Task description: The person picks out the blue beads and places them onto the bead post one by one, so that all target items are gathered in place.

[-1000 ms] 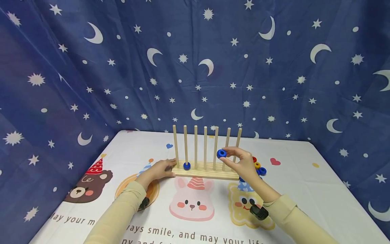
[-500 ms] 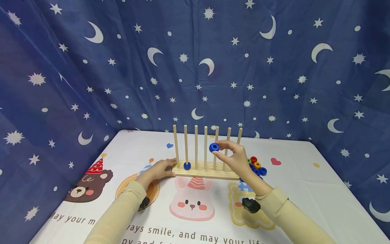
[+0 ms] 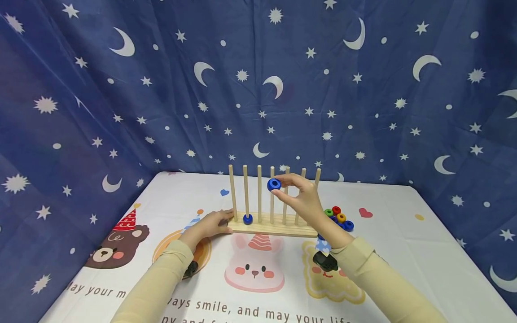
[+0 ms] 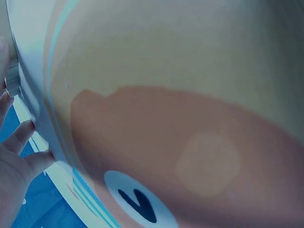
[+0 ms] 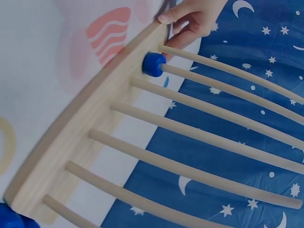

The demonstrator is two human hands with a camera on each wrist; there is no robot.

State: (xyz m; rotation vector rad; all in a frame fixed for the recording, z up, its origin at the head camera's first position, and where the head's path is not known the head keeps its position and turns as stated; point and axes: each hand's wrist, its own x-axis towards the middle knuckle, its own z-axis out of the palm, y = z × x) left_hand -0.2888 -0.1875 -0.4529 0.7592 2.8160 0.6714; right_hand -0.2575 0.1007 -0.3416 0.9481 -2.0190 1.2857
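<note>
A wooden stand with a row of several upright pegs sits on the table. My left hand grips its left end, thumb at the front corner, as the right wrist view also shows. One blue bead is at the bottom of the second peg from the left. My right hand pinches another blue bead between thumb and fingertips, its hole turned toward me. That bead overlaps the upper part of the fourth peg in the head view. In the left wrist view, fingers show at the left edge.
A cluster of beads lies right of the stand, including a red bead, a green one and several blue ones. A white printed cloth covers the table. Behind hangs a blue curtain with stars and moons.
My right hand has carried the pinched blue bead leftward and up, from near the right-hand pegs to the fourth peg. The left hand and the stand have stayed put.
</note>
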